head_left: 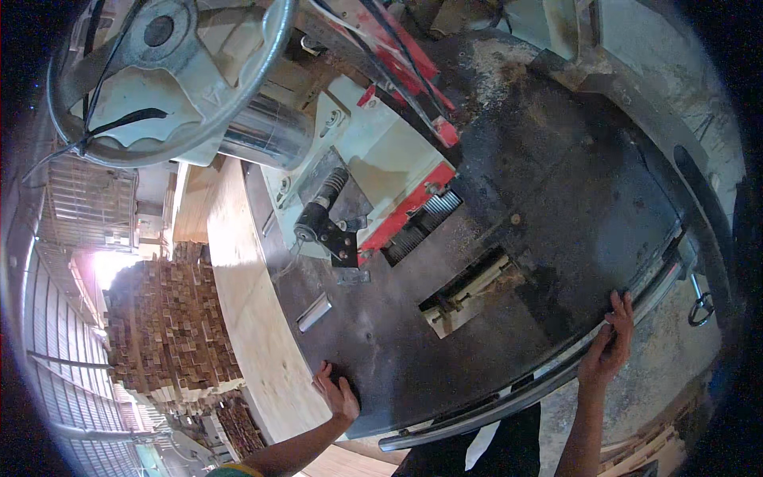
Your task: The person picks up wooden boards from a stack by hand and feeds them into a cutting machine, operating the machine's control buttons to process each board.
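My left hand (337, 397) rests with fingers apart at the left edge of the dark metal machine table (564, 183), beside a long pale plywood board (254, 318). My right hand (608, 350) lies with slightly bent fingers on the table's near right edge, by a metal rail (445, 421); it appears to hold nothing. Between and beyond my hands are a slot (465, 290) in the table and a small silver roller (314, 313). Further back is a cream-and-red machine block (389, 151) with a black spring-loaded fitting (322, 207).
A large metal handwheel (203, 103) with cables hangs at the upper left above a steel cylinder (270, 139). Tall stacks of cut timber (171, 334) stand to the left. A hooked metal rod (698, 306) is at the right, outside the table edge.
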Available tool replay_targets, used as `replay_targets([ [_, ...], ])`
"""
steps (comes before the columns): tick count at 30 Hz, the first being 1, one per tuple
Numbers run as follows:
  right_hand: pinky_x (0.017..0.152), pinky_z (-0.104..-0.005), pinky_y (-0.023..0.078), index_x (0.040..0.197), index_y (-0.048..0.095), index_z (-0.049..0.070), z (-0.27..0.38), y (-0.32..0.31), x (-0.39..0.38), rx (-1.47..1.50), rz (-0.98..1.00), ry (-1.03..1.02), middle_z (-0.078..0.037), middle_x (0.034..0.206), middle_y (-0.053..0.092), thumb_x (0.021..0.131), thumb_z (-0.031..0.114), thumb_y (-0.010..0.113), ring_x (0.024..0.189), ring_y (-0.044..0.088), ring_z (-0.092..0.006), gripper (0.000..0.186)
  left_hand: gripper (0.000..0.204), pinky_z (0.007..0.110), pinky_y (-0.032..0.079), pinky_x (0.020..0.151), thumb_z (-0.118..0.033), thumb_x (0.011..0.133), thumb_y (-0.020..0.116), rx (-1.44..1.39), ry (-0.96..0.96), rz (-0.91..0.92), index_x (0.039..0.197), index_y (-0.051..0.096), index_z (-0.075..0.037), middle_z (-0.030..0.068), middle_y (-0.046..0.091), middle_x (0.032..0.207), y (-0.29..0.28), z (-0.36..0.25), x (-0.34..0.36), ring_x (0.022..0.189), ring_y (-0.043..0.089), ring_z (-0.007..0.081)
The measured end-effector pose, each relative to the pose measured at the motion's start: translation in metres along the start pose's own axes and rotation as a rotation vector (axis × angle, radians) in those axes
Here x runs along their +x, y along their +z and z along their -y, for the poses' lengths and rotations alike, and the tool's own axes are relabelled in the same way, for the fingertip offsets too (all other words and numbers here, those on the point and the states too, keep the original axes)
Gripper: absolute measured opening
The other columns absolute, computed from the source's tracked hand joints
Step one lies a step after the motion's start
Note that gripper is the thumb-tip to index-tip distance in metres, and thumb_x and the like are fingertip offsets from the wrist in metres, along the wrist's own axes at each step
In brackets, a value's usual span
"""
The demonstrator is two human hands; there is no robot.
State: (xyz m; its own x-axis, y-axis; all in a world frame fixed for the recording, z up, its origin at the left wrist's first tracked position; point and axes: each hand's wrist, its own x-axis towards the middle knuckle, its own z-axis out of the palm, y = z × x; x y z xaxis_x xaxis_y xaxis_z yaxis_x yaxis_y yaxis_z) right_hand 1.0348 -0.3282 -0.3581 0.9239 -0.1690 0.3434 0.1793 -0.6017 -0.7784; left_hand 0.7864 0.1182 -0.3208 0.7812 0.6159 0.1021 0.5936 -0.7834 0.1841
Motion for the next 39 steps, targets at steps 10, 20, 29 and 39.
replay_targets([
  [10, 0.109, -0.0479, 0.033, 0.100, 0.054, 0.004, -0.001, -0.004, 0.000, 0.016, -0.003, 0.014, -0.018, 0.127, 0.061, 0.100, 0.011, 0.044, 0.132, 0.045, -0.0386, 0.012, 0.060, 0.052, 0.025, 0.104, -0.046, 0.097, 0.037, -0.019, 0.060, -0.031, 0.125, 0.041, 0.007, 0.0249, 0.041, 0.131, 0.003, 0.004, -0.002, 0.119, 0.036, 0.0398],
  [20, 0.109, -0.0475, 0.033, 0.101, 0.054, 0.004, -0.004, -0.003, 0.001, 0.034, 0.015, 0.013, -0.018, 0.129, 0.059, 0.101, 0.011, 0.043, 0.133, 0.043, -0.0385, 0.013, 0.058, 0.052, 0.025, 0.104, -0.045, 0.097, 0.039, -0.007, 0.032, -0.045, 0.125, 0.041, 0.006, 0.0242, 0.040, 0.128, 0.004, 0.003, -0.003, 0.119, 0.036, 0.0403],
  [29, 0.109, -0.0449, 0.033, 0.107, 0.051, 0.001, -0.013, -0.004, -0.010, 0.090, 0.018, -0.017, -0.017, 0.134, 0.055, 0.105, 0.019, 0.036, 0.136, 0.038, -0.0368, 0.024, 0.045, 0.053, 0.023, 0.107, -0.017, 0.089, 0.052, 0.103, 0.045, 0.031, 0.127, 0.041, 0.005, 0.0242, 0.039, 0.137, -0.004, -0.001, 0.000, 0.123, 0.036, 0.0404],
  [39, 0.110, -0.0475, 0.034, 0.122, 0.053, -0.002, -0.017, -0.001, -0.009, -0.052, 0.033, -0.073, -0.017, 0.136, 0.053, 0.105, 0.017, 0.033, 0.136, 0.039, -0.0362, 0.032, 0.048, 0.049, 0.027, 0.108, -0.023, 0.091, 0.051, 0.026, -0.114, 0.040, 0.130, 0.040, 0.003, 0.0216, 0.039, 0.138, -0.016, -0.011, -0.002, 0.123, 0.035, 0.0408],
])
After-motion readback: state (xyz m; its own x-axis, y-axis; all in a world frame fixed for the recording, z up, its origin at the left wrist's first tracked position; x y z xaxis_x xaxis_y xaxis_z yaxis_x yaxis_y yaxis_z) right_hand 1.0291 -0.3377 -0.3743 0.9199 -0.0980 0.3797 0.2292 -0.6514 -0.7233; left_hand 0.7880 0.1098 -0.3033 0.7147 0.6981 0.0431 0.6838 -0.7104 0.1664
